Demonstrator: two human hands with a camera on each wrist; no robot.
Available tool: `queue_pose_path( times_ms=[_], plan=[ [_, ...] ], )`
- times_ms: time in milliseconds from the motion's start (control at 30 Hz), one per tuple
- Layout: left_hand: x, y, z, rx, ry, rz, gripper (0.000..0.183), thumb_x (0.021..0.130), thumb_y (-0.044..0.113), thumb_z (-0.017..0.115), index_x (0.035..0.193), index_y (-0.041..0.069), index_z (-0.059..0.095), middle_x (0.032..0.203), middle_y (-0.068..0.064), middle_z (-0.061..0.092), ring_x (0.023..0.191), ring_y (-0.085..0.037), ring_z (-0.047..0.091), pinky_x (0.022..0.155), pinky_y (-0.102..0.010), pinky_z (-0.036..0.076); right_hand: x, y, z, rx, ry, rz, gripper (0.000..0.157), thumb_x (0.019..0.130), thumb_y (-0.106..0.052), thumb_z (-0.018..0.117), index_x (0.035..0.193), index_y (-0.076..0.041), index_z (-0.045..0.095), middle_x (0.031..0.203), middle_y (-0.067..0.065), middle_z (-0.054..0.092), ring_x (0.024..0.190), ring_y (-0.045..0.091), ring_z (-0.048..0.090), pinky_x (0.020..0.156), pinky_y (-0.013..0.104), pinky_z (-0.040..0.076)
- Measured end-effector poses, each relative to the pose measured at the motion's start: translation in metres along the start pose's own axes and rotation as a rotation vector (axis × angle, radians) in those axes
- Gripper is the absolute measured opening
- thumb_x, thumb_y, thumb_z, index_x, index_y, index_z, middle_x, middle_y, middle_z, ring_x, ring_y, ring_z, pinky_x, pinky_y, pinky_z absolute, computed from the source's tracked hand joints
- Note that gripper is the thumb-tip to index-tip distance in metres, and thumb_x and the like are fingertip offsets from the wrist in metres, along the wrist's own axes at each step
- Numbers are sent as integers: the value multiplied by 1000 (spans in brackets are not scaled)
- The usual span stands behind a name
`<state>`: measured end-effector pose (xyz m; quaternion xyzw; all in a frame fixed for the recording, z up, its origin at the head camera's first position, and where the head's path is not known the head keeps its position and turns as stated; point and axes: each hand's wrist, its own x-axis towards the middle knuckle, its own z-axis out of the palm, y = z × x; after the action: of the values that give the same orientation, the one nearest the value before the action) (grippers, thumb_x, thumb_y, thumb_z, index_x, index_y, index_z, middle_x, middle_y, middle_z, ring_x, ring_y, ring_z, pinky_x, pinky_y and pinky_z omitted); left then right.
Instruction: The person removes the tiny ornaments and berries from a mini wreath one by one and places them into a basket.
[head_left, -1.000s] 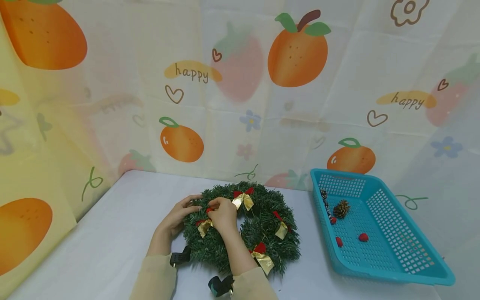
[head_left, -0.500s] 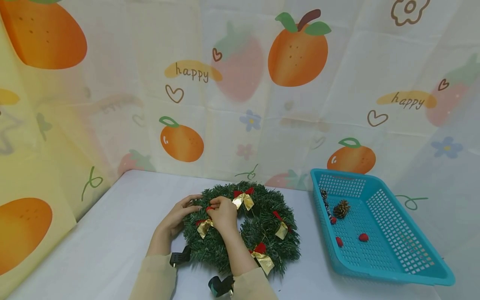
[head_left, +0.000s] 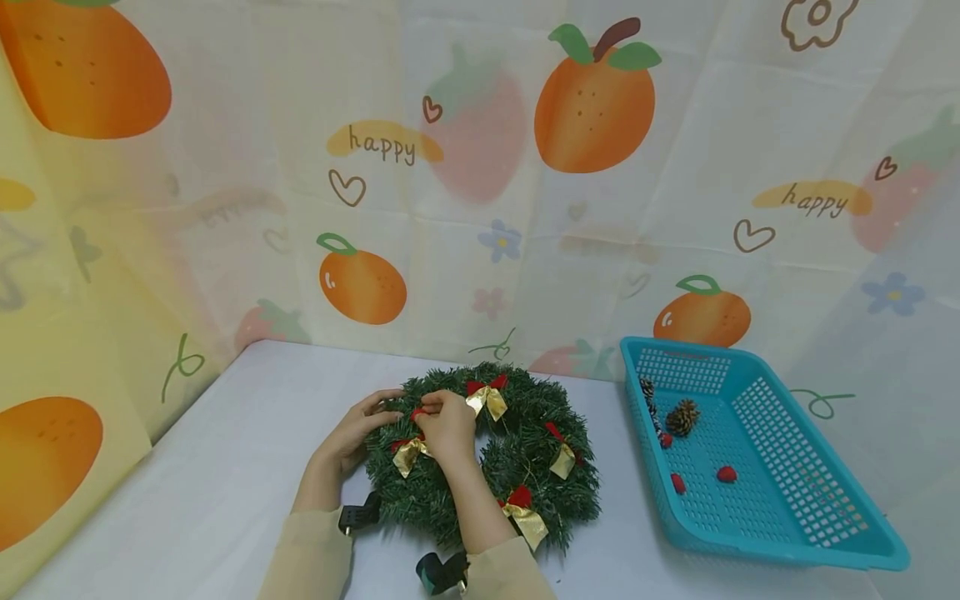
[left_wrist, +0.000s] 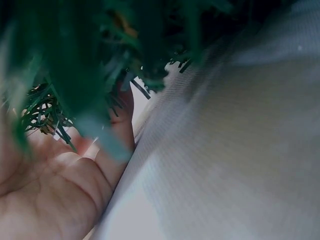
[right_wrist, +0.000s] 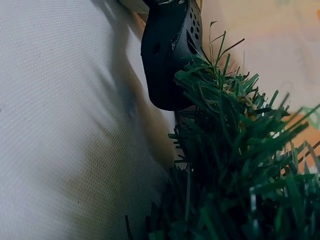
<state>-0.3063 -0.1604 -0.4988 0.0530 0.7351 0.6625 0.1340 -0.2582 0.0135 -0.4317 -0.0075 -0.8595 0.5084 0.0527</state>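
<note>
A green artificial wreath (head_left: 408,500) lies on the white table in the head view, with several red-and-gold bows (head_left: 487,400) spaced around its ring. My left hand (head_left: 348,435) holds the wreath's outer left edge. In the left wrist view its palm (left_wrist: 55,190) faces up close under the green needles. My right hand (head_left: 452,429) reaches over the ring and pinches a small red piece (head_left: 417,413) at the upper left, just above the left bow (head_left: 408,455). Fingers hide most of that piece. Only greenery (right_wrist: 225,150), cloth and a black wrist camera show in the right wrist view.
To the right stands a blue plastic basket (head_left: 787,442) with perforated walls. Inside it lie a brown pinecone (head_left: 682,417), darker cones (head_left: 648,396) along the left wall and several small red pieces (head_left: 726,474). A fruit-print curtain (head_left: 480,275) hangs behind the white table (head_left: 225,467).
My right fingertips have shifted very slightly up and left at the red piece. The left hand, the wreath and the basket stay where they were.
</note>
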Motion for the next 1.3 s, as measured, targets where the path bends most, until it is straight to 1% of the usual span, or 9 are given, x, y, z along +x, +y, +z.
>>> queue_pose_path(
  times_ms=[367, 633, 800, 933, 1067, 1200, 1300],
  plan=[
    [1, 0, 0, 13, 5, 6, 53, 95, 22, 62, 144, 8, 47, 167, -16, 14, 154, -45, 0, 113, -79, 3, -2, -4, -3, 27, 24, -9, 23, 87, -8, 73, 110, -6, 72, 98, 9, 74, 89, 23, 73, 66, 28, 58],
    [1, -1, 0, -13, 8, -1, 51, 94, 20, 63, 142, 8, 48, 167, -16, 14, 154, -45, -1, 112, -80, 2, -4, -11, -10, 65, 46, -36, 26, 87, -7, 73, 113, -6, 72, 103, 10, 74, 93, 25, 73, 69, 29, 60],
    [1, 0, 0, -16, 7, -17, 52, 94, 21, 63, 143, 9, 47, 167, -17, 12, 154, -46, -1, 110, -81, 3, -8, -18, -17, 80, 56, -72, 27, 87, -8, 73, 114, -8, 72, 105, 9, 74, 96, 25, 72, 74, 30, 60],
    [0, 1, 0, -21, 4, -26, 53, 94, 22, 63, 144, 10, 46, 167, -17, 10, 154, -46, -2, 108, -83, 3, -11, -25, -24, 112, 56, -81, 28, 87, -8, 73, 114, -8, 72, 106, 8, 74, 97, 25, 71, 75, 30, 60],
    [0, 1, 0, -31, 4, -15, 52, 94, 21, 62, 143, 9, 47, 167, -17, 12, 154, -46, -1, 111, -81, 3, -16, -32, -33, 138, 58, -90, 27, 87, -8, 73, 114, -11, 72, 107, 8, 74, 97, 23, 70, 75, 29, 59],
    [0, 1, 1, -30, 3, -7, 51, 94, 21, 62, 142, 9, 48, 167, -17, 14, 154, -45, 1, 112, -79, 5, -20, -37, -43, 165, 65, -116, 27, 87, -7, 73, 114, -10, 72, 108, 9, 74, 97, 22, 70, 76, 28, 60],
    [0, 1, 1, -17, 4, -13, 52, 95, 22, 62, 143, 9, 47, 166, -18, 15, 154, -46, 2, 110, -82, 4, -23, -38, -50, 186, 70, -130, 28, 88, -7, 72, 115, -10, 71, 110, 9, 74, 99, 23, 70, 78, 29, 60]
  ],
)
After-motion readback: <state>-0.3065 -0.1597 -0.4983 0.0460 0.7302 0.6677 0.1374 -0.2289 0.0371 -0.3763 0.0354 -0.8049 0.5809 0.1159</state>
